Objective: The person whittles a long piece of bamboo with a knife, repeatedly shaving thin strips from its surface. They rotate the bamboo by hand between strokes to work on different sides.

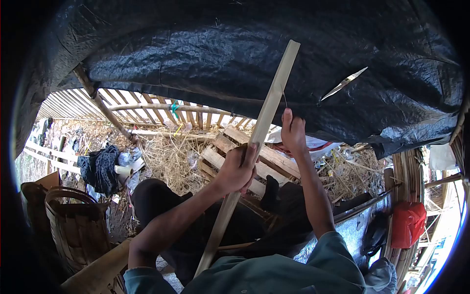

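Observation:
A long pale split-bamboo strip (270, 105) slants up from my lap toward the black sheeting. My left hand (238, 167) is wrapped around its middle, thumb along the top edge. To the right of the strip, my right hand (293, 131) is closed on a thin, dark, blade-like tool (285, 99). The tool's tip meets the strip's right edge above my left hand; its handle is hidden inside my fist. The lower end of the strip passes close by my green shirt (274, 277).
Black plastic sheeting (205, 63) hangs ahead, with a torn slit at right. Wooden slats (215, 159) lie on straw-littered ground beyond my knees. At left stand a woven basket (78, 225) and a dark cloth (99, 166). A red bag (408, 224) hangs at right.

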Demonstrator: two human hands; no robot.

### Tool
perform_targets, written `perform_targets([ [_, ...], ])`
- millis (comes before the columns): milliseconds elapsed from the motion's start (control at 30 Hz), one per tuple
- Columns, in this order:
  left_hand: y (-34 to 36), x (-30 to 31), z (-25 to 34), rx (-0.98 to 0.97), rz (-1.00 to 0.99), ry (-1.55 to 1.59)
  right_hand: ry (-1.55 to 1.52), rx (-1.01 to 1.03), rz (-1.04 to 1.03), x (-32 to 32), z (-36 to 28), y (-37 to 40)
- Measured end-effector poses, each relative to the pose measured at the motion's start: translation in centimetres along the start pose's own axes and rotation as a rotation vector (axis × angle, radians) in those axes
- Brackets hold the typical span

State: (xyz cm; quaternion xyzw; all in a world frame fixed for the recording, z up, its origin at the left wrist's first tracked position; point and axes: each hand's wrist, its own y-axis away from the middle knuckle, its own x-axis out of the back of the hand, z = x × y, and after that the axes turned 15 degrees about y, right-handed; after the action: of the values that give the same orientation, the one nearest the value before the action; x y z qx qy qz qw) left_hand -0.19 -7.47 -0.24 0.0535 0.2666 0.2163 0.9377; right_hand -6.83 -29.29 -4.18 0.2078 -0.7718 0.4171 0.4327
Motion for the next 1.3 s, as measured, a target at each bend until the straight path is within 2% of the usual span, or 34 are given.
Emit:
perform_targets([
  [33,-0.1,0.1,0.0,0.003,-0.001,0.017,-0.091,0.009,-0.011,-0.4,-0.1,0.0],
  [67,-0.2,0.3,0.2,-0.003,0.006,0.021,0.042,0.023,-0.097,-0.9,1.0,0.2],
  [200,-0.2,0.8,0.4,-0.031,0.030,0.034,-0.100,0.288,0.074,2.9,-4.2,1.0],
  [333,-0.2,1.3,0.4,-0.049,0.032,0.011,-0.114,0.349,-0.165,2.6,-4.9,2.5],
  [433,-0.3,1.6,0.1,-0.070,0.045,-0.019,-0.146,0.403,-0.115,2.5,-5.9,2.9],
  [633,-0.7,2.0,-0.2,0.003,0.067,0.040,-0.170,0.437,-0.233,2.3,-6.0,4.0],
  [733,-0.8,2.5,-0.6,-0.052,0.036,-0.098,-0.193,0.483,-0.218,1.7,-6.2,4.7],
  [800,-0.7,2.8,-0.9,-0.130,0.021,-0.142,-0.239,0.496,-0.133,1.4,-6.7,4.9],
  [933,-0.6,3.2,-2.0,-0.366,-0.001,-0.330,-0.159,0.508,-0.178,0.9,-6.2,5.4],
  [1000,-1.4,4.6,-4.6,-0.592,0.038,-0.515,-0.137,0.493,-0.173,0.8,-6.3,5.6],
  [1133,-1.3,4.2,-4.2,-1.107,0.106,-0.930,-0.094,0.530,-0.157,0.8,-6.1,5.7],
  [1200,-1.1,4.6,-4.1,-0.690,0.060,-0.783,-0.072,0.494,-0.116,1.0,-6.4,5.6],
  [1267,0.3,2.2,-0.3,-0.176,0.102,-0.464,0.023,0.437,-0.039,-0.5,-5.1,5.1],
  [1300,0.4,1.6,-1.0,-0.247,0.080,-0.477,0.303,0.380,0.354,-2.4,-2.5,3.6],
])
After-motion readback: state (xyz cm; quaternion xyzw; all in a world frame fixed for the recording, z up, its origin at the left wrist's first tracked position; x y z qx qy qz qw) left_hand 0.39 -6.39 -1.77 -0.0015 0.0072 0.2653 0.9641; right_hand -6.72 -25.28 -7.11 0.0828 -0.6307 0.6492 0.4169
